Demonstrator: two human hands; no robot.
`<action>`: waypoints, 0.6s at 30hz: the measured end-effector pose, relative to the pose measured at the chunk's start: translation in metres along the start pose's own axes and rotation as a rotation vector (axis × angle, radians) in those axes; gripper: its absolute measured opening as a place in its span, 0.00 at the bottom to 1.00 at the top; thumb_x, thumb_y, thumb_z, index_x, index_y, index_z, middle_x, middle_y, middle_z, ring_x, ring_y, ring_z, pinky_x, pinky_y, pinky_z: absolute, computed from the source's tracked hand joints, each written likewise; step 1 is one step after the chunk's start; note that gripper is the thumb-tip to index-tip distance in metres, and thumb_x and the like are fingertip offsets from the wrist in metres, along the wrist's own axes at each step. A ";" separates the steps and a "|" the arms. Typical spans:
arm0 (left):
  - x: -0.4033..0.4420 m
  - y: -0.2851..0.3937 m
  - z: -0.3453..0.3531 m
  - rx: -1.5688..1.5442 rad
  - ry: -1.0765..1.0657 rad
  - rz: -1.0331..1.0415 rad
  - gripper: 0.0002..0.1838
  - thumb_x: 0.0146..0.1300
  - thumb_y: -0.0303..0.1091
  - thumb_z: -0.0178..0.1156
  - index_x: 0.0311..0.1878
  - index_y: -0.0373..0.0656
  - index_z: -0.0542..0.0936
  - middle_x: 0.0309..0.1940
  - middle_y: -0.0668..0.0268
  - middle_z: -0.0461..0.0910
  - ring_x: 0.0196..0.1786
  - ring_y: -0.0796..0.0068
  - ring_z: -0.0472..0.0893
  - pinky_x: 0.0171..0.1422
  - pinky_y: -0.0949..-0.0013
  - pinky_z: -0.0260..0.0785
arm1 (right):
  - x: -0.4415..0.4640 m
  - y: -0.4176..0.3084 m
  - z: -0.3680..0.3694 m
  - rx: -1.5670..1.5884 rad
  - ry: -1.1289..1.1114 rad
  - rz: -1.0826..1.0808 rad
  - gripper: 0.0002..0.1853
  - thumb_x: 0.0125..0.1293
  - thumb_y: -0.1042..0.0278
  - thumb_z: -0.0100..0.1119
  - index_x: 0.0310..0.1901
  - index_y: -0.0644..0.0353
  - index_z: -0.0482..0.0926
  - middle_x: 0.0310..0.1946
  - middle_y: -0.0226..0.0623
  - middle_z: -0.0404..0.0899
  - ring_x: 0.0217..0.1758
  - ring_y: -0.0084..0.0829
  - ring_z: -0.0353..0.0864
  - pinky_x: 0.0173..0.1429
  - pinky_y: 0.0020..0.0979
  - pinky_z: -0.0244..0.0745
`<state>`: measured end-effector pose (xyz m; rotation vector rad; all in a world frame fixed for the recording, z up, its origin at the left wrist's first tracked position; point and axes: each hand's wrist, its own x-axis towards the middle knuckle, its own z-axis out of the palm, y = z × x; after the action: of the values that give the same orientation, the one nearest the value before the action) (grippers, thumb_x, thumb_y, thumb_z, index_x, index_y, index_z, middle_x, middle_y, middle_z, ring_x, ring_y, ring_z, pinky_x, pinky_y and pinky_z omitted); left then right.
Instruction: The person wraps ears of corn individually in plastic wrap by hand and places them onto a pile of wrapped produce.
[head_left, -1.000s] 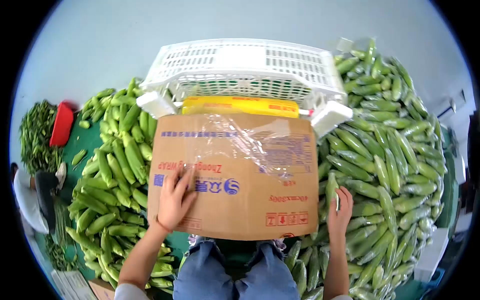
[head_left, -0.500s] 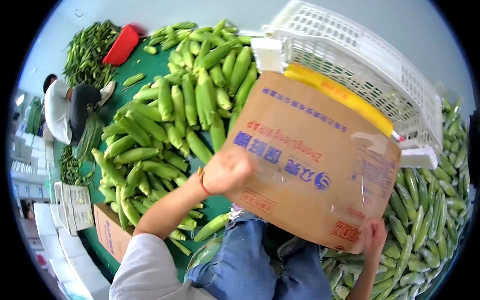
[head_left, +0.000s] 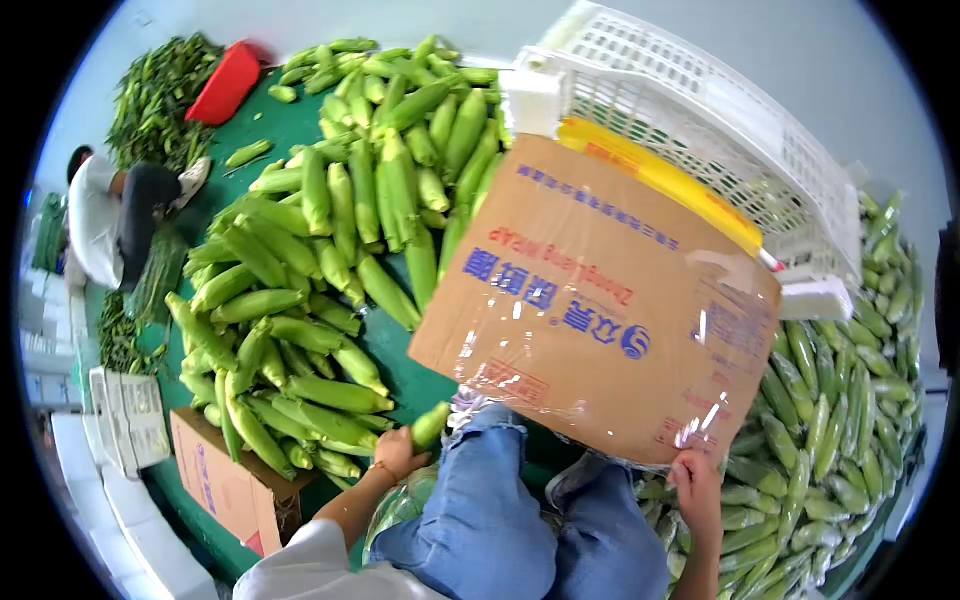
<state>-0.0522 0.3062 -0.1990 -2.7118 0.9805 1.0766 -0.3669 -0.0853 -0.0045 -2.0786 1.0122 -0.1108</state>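
Evidently, the work is standing somewhere in its middle stretch, judging by the heaps; many wrapped corn ears [head_left: 835,450] are being heaped in clear covering at the right, while a large pile of bare corn ears [head_left: 290,265] is lying on the green floor [head_left: 275,115] at the left, wrapping seemingly lacking on those that are showing; no exact count is being offered by the view, since both heaps are running several layers deep. Between them, a cardboard box [head_left: 590,300] is being used as a working surface; clear film [head_left: 495,378] is being spread over its top, seemingly coming from the yellow roll [head_left: 665,182] at its far edge, in front of the white crate [head_left: 700,100]; no ear is resting on it.

One bare ear [head_left: 431,427] is being gripped by the left hand [head_left: 400,455], the fingers being closed about its lower end; it is being held low, just beside the person's legs [head_left: 490,490], below the box's near left corner and apart from the film. At the near right corner, the right hand [head_left: 697,478] is being held with fingers curled inward, the film's edge apparently being pinched; from this hand the ear is lying well apart, the legs being between.
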 end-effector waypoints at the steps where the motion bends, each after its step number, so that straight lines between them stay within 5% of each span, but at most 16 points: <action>1: -0.005 0.008 -0.017 -0.323 -0.013 -0.216 0.34 0.52 0.51 0.70 0.54 0.37 0.70 0.48 0.44 0.78 0.53 0.42 0.77 0.57 0.52 0.70 | -0.001 -0.002 0.001 -0.012 0.010 0.008 0.01 0.64 0.76 0.55 0.35 0.63 0.74 0.25 0.40 0.77 0.31 0.40 0.78 0.40 0.37 0.71; 3: 0.011 0.004 -0.026 -0.838 0.619 0.006 0.32 0.58 0.40 0.67 0.62 0.37 0.65 0.50 0.52 0.75 0.51 0.57 0.78 0.54 0.57 0.71 | 0.002 -0.010 0.001 -0.025 0.030 0.016 0.02 0.65 0.74 0.56 0.36 0.62 0.75 0.26 0.40 0.77 0.32 0.41 0.79 0.40 0.37 0.72; 5: 0.009 0.026 -0.108 -1.346 0.608 -0.189 0.30 0.63 0.34 0.62 0.65 0.38 0.63 0.44 0.61 0.73 0.45 0.71 0.74 0.52 0.65 0.70 | 0.000 -0.013 0.004 -0.036 0.053 0.035 0.02 0.65 0.73 0.56 0.36 0.61 0.75 0.26 0.40 0.78 0.32 0.42 0.79 0.40 0.38 0.72; 6: -0.008 0.072 -0.172 -1.452 0.664 -0.072 0.27 0.65 0.32 0.60 0.64 0.38 0.62 0.45 0.62 0.73 0.44 0.72 0.74 0.49 0.68 0.71 | -0.002 -0.015 0.006 -0.033 0.058 0.067 0.02 0.65 0.73 0.57 0.36 0.60 0.76 0.26 0.40 0.78 0.33 0.43 0.79 0.40 0.39 0.72; 7: 0.003 0.075 -0.186 -1.246 0.887 0.145 0.30 0.64 0.31 0.63 0.65 0.38 0.60 0.46 0.62 0.73 0.42 0.72 0.76 0.46 0.71 0.73 | 0.000 -0.016 0.007 -0.027 0.066 0.089 0.02 0.65 0.72 0.57 0.36 0.60 0.76 0.26 0.40 0.78 0.33 0.43 0.79 0.40 0.40 0.72; 9: -0.001 0.104 -0.224 -0.992 0.676 0.458 0.43 0.52 0.38 0.75 0.67 0.37 0.62 0.49 0.59 0.74 0.46 0.67 0.77 0.51 0.68 0.73 | 0.000 -0.019 0.006 -0.100 0.071 0.059 0.03 0.65 0.70 0.58 0.37 0.58 0.76 0.29 0.42 0.79 0.34 0.46 0.79 0.39 0.43 0.73; 10: -0.009 0.159 -0.273 -0.429 0.818 0.789 0.43 0.45 0.46 0.78 0.63 0.40 0.70 0.49 0.59 0.76 0.45 0.62 0.79 0.49 0.65 0.74 | -0.001 -0.022 0.008 -0.140 0.084 0.068 0.03 0.66 0.70 0.58 0.37 0.58 0.76 0.30 0.43 0.79 0.34 0.47 0.79 0.39 0.44 0.73; 11: -0.016 0.203 -0.296 -0.161 0.649 0.883 0.39 0.43 0.51 0.77 0.61 0.50 0.75 0.46 0.59 0.78 0.42 0.59 0.81 0.43 0.63 0.76 | -0.003 -0.025 0.009 -0.181 0.095 0.078 0.03 0.66 0.69 0.58 0.37 0.58 0.75 0.31 0.44 0.80 0.34 0.48 0.79 0.39 0.45 0.73; 13: 0.002 0.257 -0.285 0.092 0.644 1.191 0.35 0.49 0.50 0.71 0.64 0.64 0.73 0.43 0.61 0.80 0.39 0.64 0.83 0.39 0.65 0.77 | -0.009 -0.034 0.010 -0.250 0.120 0.114 0.05 0.67 0.68 0.56 0.38 0.59 0.75 0.31 0.44 0.80 0.34 0.47 0.80 0.39 0.44 0.73; 15: 0.010 0.291 -0.268 0.274 0.556 1.206 0.36 0.47 0.51 0.71 0.63 0.67 0.74 0.45 0.63 0.80 0.40 0.64 0.83 0.36 0.66 0.78 | -0.014 -0.046 0.005 -0.289 0.185 0.117 0.06 0.70 0.68 0.54 0.38 0.61 0.74 0.27 0.43 0.79 0.33 0.42 0.81 0.40 0.39 0.74; 16: 0.014 0.302 -0.265 0.310 0.449 1.220 0.36 0.47 0.51 0.71 0.64 0.67 0.74 0.45 0.64 0.80 0.41 0.65 0.84 0.35 0.66 0.78 | -0.019 -0.060 -0.010 0.069 0.075 0.243 0.07 0.71 0.67 0.54 0.42 0.61 0.74 0.27 0.41 0.77 0.33 0.36 0.81 0.42 0.37 0.74; 18: 0.026 0.312 -0.267 0.332 0.245 1.271 0.37 0.48 0.49 0.70 0.65 0.63 0.73 0.46 0.64 0.79 0.47 0.64 0.83 0.38 0.66 0.79 | -0.011 -0.050 -0.016 0.592 0.196 0.059 0.09 0.71 0.65 0.54 0.46 0.61 0.74 0.32 0.42 0.78 0.39 0.32 0.80 0.46 0.35 0.74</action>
<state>-0.0610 -0.0302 0.0379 -1.7849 2.7402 0.4782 -0.3489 -0.0699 0.0440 -1.5150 1.0055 -0.5276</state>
